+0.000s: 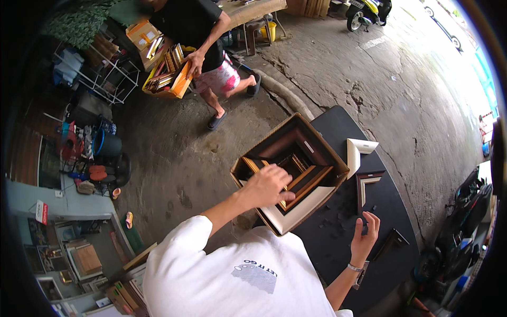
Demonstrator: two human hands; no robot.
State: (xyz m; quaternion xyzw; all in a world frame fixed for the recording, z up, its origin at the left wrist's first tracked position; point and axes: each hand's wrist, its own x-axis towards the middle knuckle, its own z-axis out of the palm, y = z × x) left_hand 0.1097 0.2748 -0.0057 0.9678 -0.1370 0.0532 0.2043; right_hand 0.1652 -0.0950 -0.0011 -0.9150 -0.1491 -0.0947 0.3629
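Table (338,127): black, cardboard box (265,141) at its left edge
Box contents: nested frame corners (311,185)
Left grip (268,186): on the box contents; cannot tell whether clamped
Right grip (365,235): fingers apart, right of the box
Co-worker (187,31): beyond the box

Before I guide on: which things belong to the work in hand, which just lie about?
Work in hand:
brown cardboard box, beneath the left hand
black-and-gold angled frame pieces inside it
cream L-shaped frame corner
brown-and-cream L-shaped frame corner
black rounded table

Apparently just lying about:
dark-blue round tub
yellow-and-black parked scooter
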